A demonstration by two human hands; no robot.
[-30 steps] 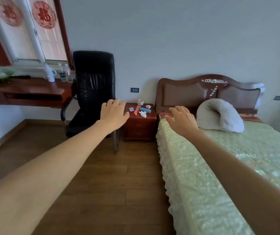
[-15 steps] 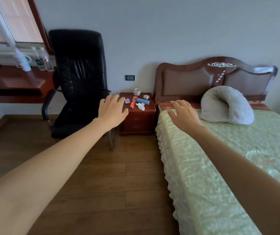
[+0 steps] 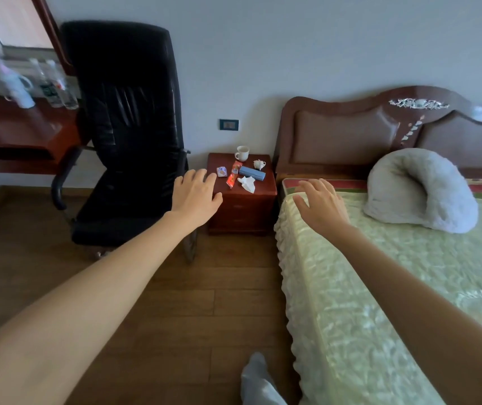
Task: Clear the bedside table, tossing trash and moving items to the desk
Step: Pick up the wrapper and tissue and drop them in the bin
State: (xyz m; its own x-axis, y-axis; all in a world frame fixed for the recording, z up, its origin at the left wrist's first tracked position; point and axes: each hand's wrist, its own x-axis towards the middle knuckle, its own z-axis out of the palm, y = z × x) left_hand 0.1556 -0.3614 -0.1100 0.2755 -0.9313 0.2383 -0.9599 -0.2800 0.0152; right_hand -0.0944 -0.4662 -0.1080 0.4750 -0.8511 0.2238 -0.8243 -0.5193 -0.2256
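The red-brown bedside table (image 3: 242, 211) stands between the chair and the bed. On its top sit a white mug (image 3: 242, 153), a small white creamer (image 3: 259, 164), a blue case (image 3: 252, 173), a red wrapper (image 3: 233, 177), a small pale packet (image 3: 221, 171) and a crumpled tissue (image 3: 247, 184). My left hand (image 3: 194, 197) is stretched out in front of the table's left edge, fingers apart, empty. Over the bed's corner my right hand (image 3: 320, 204) is open and empty too. The desk (image 3: 20, 133) is at far left.
A black office chair (image 3: 125, 135) stands between desk and bedside table. The desk carries a white jug (image 3: 19, 89) and bottles (image 3: 55, 89). The bed (image 3: 394, 287) with a green cover and a grey pillow (image 3: 421, 190) fills the right. My socked foot (image 3: 258, 381) is on the wooden floor.
The view has come closer to the bedside table and tilted down; the window has slid out of view. Both hands stay outstretched and empty. My foot has come into view.
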